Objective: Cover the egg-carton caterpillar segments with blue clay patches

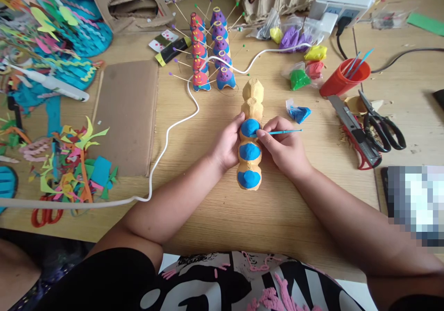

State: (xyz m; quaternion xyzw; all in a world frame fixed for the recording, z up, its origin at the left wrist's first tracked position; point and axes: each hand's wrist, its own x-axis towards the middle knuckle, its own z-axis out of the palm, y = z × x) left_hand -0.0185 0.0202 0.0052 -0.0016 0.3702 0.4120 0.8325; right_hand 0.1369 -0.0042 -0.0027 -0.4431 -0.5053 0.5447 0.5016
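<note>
A tan egg-carton strip (250,165) with several bumps lies lengthwise before me. Its three nearest bumps carry blue clay; the two far ones are bare. My left hand (227,143) grips the strip's left side, its thumb near the topmost blue patch (250,128). Pinched in my right hand (285,148) is a thin blue tool (281,132), its inner end at that patch and hidden by my fingers. A bag of blue clay (299,113) rests beyond my right hand.
Red and purple carton figures (199,54) with pins stand behind. A white cable (169,133) curves left of my left arm. To the right are a red cup (343,79), a cutter (357,130) and black scissors (379,126). Cardboard (123,116) and paper scraps lie left.
</note>
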